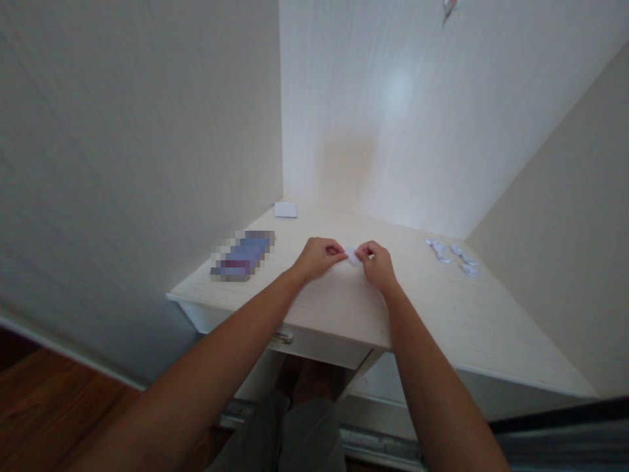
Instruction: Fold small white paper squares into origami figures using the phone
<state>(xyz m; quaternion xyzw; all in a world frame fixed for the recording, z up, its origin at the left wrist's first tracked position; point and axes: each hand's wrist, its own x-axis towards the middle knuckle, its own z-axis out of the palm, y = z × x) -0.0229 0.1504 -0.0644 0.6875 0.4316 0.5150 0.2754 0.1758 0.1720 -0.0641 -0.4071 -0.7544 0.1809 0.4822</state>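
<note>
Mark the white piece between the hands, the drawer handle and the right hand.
White piece [352, 256]: head view, middle of its visible face.
Drawer handle [282, 338]: head view, middle of the pull.
Right hand [377, 263]: head view, middle of the hand.

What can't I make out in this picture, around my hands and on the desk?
All in the head view:
- White piece: its ends are covered by the left hand and right hand; too small to read any marks.
- Pixelated object: mosaic blocks hide its details.
- White scraps at right: too small and blurred to count surely.
- Reddish thing: cut off by the top edge.
</note>
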